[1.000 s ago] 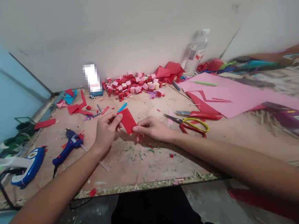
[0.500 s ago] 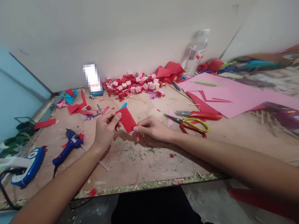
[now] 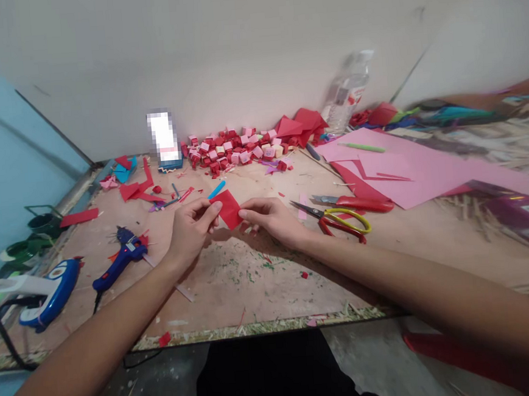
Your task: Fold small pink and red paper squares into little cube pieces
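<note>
Squarely between both hands sits the small red paper (image 3: pixel 229 210): the left hand (image 3: pixel 196 225) pinches its left side, the right hand (image 3: pixel 269 219) its right edge, thumbs on top, neither nearer, long axis unclear. Beyond the grip, rightward, stands a bottle (image 3: pixel 347 103), its label unreadable; far right, a purple packet (image 3: pixel 507 206) shows blurred pale lettering.

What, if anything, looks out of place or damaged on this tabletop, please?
Green flecks lie scattered on the tabletop, nearer the camera than the red paper in the left hand and right hand; they look like spilled debris. The tabletop's front edge also appears ragged, as if worn away.
</note>
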Motion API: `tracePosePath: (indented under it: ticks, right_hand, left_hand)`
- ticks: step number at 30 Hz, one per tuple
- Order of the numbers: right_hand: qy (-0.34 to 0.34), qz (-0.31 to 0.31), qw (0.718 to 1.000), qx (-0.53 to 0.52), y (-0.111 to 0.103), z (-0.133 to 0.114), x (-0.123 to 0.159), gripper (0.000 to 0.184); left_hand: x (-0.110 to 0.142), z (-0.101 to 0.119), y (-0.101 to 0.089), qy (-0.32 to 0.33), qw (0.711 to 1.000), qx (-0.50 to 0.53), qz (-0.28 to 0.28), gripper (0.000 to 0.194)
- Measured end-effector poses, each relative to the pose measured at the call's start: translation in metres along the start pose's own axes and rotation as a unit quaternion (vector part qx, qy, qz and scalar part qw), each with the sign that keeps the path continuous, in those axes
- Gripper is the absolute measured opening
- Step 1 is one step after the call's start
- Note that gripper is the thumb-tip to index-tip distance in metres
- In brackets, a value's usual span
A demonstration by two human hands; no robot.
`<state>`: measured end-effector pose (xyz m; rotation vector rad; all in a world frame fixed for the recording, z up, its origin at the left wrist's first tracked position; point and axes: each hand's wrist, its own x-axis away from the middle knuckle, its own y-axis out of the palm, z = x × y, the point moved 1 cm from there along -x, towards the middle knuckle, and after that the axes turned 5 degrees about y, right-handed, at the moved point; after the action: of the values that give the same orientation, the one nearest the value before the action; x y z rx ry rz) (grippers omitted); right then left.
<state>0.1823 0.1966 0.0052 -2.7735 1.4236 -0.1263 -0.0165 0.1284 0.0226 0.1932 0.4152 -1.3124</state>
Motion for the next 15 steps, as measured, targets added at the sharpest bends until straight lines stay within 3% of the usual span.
tracePosePath:
  ticks: [3, 9, 15]
  right_hand:
    - [-0.009, -0.001, 1.0, 0.01, 0.0009, -0.0001, 0.0005, 0.028]
    - [-0.02, 0.055, 0.997, 0.057, 0.0019, -0.0036, 0.0017, 0.029]
    - [-0.052, 0.037, 0.997, 0.041, 0.0021, -0.0008, 0.0004, 0.025]
  left_hand:
    - [-0.0005, -0.0001, -0.0015, 0.004, 1.0, -0.009, 0.012, 0.039]
    - [0.0002, 0.0003, -0.0043, 0.018, 0.996, -0.073, 0.041, 0.035]
    - [0.0025, 0.0054, -0.0009, 0.029, 0.994, -0.099, 0.024, 0.033]
